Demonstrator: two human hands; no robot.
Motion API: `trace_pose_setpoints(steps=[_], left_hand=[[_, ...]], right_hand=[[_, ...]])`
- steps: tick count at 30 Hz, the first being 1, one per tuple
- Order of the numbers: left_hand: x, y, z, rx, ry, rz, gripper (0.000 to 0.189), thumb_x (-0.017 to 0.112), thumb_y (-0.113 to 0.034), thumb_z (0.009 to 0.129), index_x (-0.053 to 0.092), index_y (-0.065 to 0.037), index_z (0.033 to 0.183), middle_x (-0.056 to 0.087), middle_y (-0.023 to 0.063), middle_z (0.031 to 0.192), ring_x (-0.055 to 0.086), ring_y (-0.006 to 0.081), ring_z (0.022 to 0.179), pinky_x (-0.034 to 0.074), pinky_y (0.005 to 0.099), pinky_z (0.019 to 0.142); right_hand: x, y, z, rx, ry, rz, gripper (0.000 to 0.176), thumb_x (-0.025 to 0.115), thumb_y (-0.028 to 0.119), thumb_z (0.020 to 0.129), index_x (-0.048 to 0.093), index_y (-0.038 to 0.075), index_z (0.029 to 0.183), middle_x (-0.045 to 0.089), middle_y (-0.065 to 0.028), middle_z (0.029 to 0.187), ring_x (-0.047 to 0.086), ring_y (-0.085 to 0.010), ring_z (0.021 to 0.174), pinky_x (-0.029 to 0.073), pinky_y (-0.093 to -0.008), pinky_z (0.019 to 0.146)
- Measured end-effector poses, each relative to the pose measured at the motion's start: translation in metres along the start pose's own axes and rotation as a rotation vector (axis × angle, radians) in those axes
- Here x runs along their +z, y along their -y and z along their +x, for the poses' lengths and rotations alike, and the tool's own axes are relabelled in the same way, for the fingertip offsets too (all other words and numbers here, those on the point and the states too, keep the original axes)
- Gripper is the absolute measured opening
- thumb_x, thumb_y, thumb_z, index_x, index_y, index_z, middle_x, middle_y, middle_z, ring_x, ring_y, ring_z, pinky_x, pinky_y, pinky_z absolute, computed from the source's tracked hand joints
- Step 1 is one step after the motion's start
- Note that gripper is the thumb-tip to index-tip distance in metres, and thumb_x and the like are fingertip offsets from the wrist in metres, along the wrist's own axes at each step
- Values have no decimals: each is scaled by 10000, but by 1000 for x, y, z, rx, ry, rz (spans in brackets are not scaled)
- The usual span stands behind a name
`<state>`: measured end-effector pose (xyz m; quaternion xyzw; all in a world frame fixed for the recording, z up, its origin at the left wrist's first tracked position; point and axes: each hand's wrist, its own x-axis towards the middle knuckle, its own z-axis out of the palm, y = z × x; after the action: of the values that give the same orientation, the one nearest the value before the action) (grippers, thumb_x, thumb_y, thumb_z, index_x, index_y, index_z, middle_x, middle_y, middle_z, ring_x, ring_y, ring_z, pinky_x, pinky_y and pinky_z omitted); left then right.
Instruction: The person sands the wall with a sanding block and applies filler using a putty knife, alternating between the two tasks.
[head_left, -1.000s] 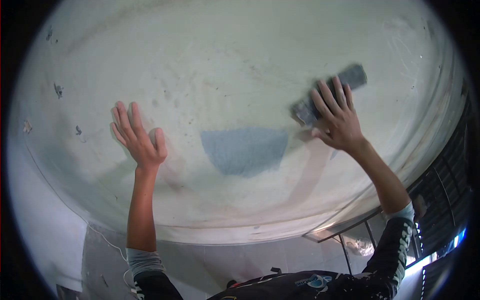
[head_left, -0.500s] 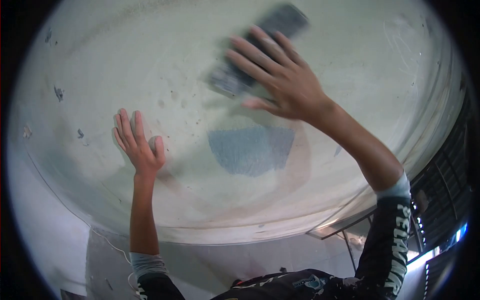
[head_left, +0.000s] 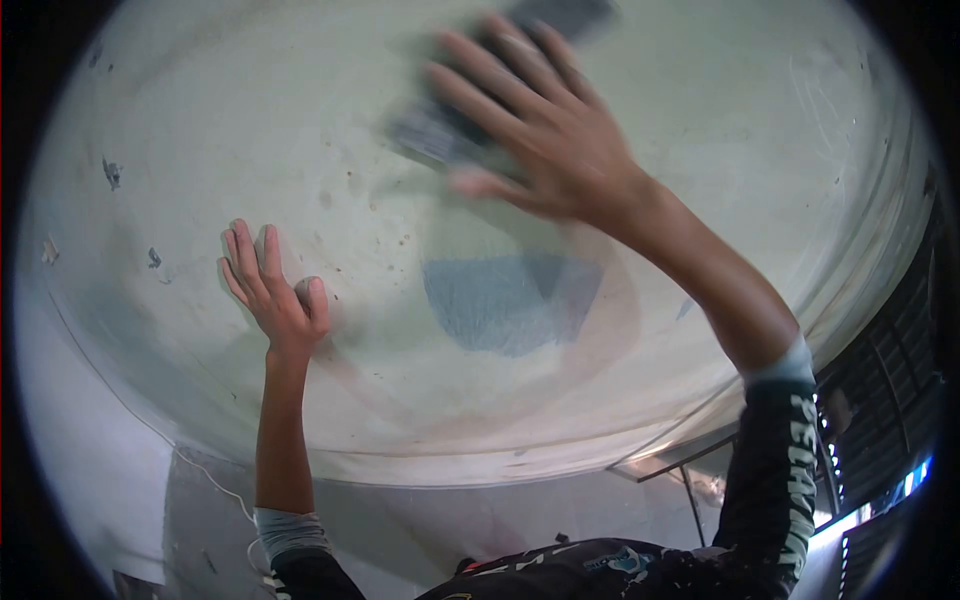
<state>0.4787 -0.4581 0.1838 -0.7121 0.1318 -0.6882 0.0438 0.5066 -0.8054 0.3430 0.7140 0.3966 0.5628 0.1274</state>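
My left hand (head_left: 278, 305) lies flat against a large pale green curved surface (head_left: 330, 110), fingers stretched out and the thumb apart. Nothing is in it. Higher up and to the right, my right hand (head_left: 560, 130) presses over a long dark sanding block (head_left: 565, 15), fingers laid across it and slightly smeared by motion. The block sits at a slant on the surface, and its lower left end (head_left: 425, 135) looks greyer. Below my right hand is a blue-grey patch (head_left: 510, 305) on the surface.
Several dark chips (head_left: 111, 174) mark the left part of the surface. A thin cable (head_left: 215, 483) hangs at lower left against the grey floor (head_left: 400, 530). At lower right, a metal frame (head_left: 690, 480) stands near dark slatted panels (head_left: 890, 370).
My right hand and the sanding block have slid a little up and to the left across the surface. My left hand stays in nearly the same place.
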Motion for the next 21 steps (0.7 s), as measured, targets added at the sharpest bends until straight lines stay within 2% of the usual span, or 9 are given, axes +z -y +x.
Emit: trace_pose_setpoints(steps=[1, 4, 5, 6, 8, 9, 11, 15, 21], left_hand=[[0, 2, -1, -3, 6, -4, 672, 417, -400, 1021, 371, 13, 1550, 299, 298, 1628, 269, 481, 1516, 126, 630, 1208], [1, 9, -8, 13, 24, -3, 681, 427, -407, 1025, 362, 19, 1551, 279, 301, 1634, 250, 486, 1520, 110, 635, 1210], [-1, 11, -8, 21, 35, -9, 687, 433, -411, 1027, 355, 23, 1553, 265, 302, 1639, 234, 488, 1524, 101, 637, 1211], [-4, 10, -7, 35, 34, -9, 687, 433, -411, 1027, 355, 23, 1553, 265, 302, 1639, 234, 488, 1524, 101, 637, 1211], [-10, 4, -12, -50, 110, -31, 737, 434, -428, 1028, 294, 26, 1591, 204, 299, 1666, 162, 495, 1546, 75, 638, 1214], [-11, -5, -12, -55, 115, -30, 737, 434, -428, 1028, 294, 26, 1591, 204, 299, 1666, 162, 495, 1546, 75, 638, 1214], [-11, -33, -12, -320, 151, -122, 772, 415, -431, 1031, 219, 22, 1626, 150, 292, 1687, 100, 493, 1563, 51, 639, 1214], [11, -48, -23, -359, 45, -10, 781, 382, -435, 1033, 196, 30, 1632, 132, 286, 1695, 79, 490, 1569, 38, 641, 1212], [14, -50, -19, -330, -11, 34, 766, 359, -439, 1026, 271, 57, 1603, 176, 289, 1684, 103, 473, 1570, 48, 633, 1213]], right_hand=[[0, 11, 35, 16, -69, 15, 905, 399, 783, 940, 290, 217, 1638, 263, -48, 1700, 183, -296, 1582, 109, -513, 1296], [17, 24, 96, -87, -247, -366, 884, 289, 667, 1041, 242, -8, 1609, 253, -184, 1673, 127, -351, 1581, 96, -480, 1310], [8, 32, 94, -55, -184, 120, 878, 296, 660, 1043, 244, -11, 1608, 254, -182, 1673, 133, -352, 1580, 102, -479, 1309], [7, 30, 84, -43, -191, 117, 878, 296, 660, 1043, 244, -11, 1608, 254, -182, 1673, 133, -352, 1580, 102, -479, 1309], [11, 20, 44, 28, -202, 121, 884, 497, 733, 917, 387, 173, 1592, 340, -50, 1668, 248, -290, 1563, 158, -493, 1289], [8, 15, 17, 52, -145, 110, 899, 502, 739, 907, 374, 180, 1599, 329, -43, 1673, 242, -286, 1565, 161, -492, 1288], [-5, 7, -41, 115, -8, 88, 917, 494, 751, 898, 344, 198, 1615, 305, -38, 1685, 223, -288, 1572, 153, -502, 1288], [-21, -11, -153, 231, 199, -21, 921, 415, 788, 908, 309, 228, 1632, 265, -61, 1698, 176, -333, 1582, 110, -557, 1279], [-11, -18, -114, 160, 135, -60, 962, 424, 830, 878, 323, 234, 1626, 253, -110, 1696, 169, -350, 1581, 100, -559, 1279]])
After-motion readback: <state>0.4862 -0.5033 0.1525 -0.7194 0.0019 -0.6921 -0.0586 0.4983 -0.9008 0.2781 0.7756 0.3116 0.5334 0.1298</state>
